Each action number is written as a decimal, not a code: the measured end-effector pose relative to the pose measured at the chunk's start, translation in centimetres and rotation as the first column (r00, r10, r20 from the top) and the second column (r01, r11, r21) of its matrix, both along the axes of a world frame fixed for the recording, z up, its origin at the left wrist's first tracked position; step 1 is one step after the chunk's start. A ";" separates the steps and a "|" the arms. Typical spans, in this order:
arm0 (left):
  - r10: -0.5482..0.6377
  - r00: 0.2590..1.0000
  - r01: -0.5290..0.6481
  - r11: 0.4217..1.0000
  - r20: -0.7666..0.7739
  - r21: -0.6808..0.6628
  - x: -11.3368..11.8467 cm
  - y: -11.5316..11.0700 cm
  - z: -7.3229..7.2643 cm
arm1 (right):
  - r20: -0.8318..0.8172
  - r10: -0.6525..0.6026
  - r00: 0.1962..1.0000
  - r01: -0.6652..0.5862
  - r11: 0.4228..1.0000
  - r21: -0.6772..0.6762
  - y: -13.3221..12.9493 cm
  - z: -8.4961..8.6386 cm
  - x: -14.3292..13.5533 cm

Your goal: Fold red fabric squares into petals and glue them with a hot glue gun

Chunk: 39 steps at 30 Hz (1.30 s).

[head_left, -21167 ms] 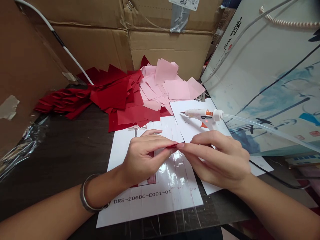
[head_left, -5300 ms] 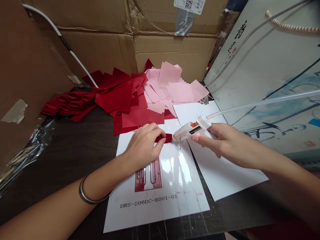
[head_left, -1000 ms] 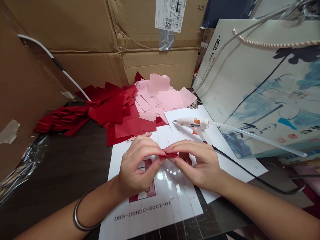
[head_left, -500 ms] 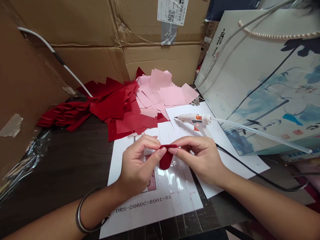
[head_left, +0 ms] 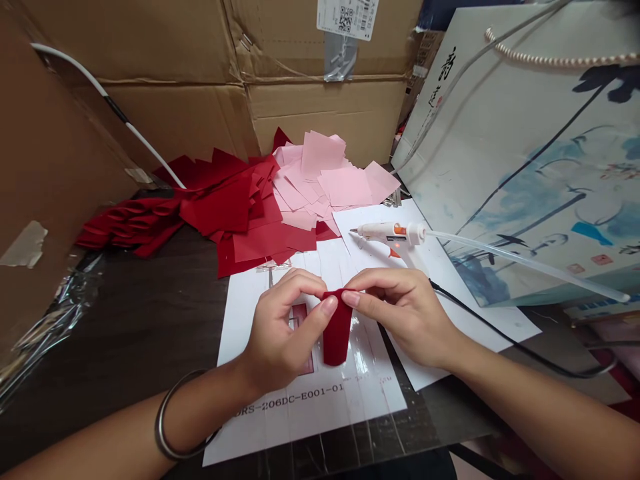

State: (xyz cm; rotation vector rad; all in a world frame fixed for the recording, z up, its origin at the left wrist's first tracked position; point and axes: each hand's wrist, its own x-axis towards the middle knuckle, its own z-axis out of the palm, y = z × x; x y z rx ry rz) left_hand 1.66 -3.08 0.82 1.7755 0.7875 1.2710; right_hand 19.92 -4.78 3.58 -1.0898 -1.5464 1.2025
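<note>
Between my two hands hangs a piece of dark red fabric [head_left: 337, 337], pinched at its top edge, its rounded lower end pointing toward me. My left hand [head_left: 285, 330] grips the top left corner between thumb and fingers. On the other corner, my right hand [head_left: 400, 313] has a similar thumb-and-finger pinch. Beneath them lies a printed white sheet [head_left: 270, 433] covered with shiny clear strips. Just beyond my right hand a white and orange glue gun [head_left: 390, 232] stands on another white sheet [head_left: 480, 350], a clear glue stick projecting from its back.
Flat red fabric pieces [head_left: 215, 203] and pink pieces [head_left: 345, 183] are heaped at the back. Folded red pieces [head_left: 133, 227] lie at the left. Cardboard [head_left: 165, 120] walls the back and left; a painted paper bag [head_left: 530, 167] leans at right. A black cord [head_left: 505, 340] crosses the right side.
The red fabric's lower end now extends farther toward me and looks longer. Both hands keep their pinch at its top edge. The view has shifted slightly.
</note>
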 end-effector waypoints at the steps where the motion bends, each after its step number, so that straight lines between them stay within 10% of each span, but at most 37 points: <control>1: 0.004 1.000 -0.004 1.000 -0.015 0.005 0.0 -0.1 0.0 | 0.008 -0.003 1.000 0.003 1.000 0.008 0.0 0.0 0.0; 20: 0.139 0.990 -0.134 0.983 0.031 -0.123 0.1 0.5 0.3 | 0.121 -0.117 0.986 0.124 0.991 -0.050 0.1 -0.9 -0.6; 39: -0.039 0.997 0.034 0.996 0.066 0.083 0.2 0.8 0.6 | 0.134 -0.095 0.986 0.086 0.994 0.071 0.1 -1.2 -0.7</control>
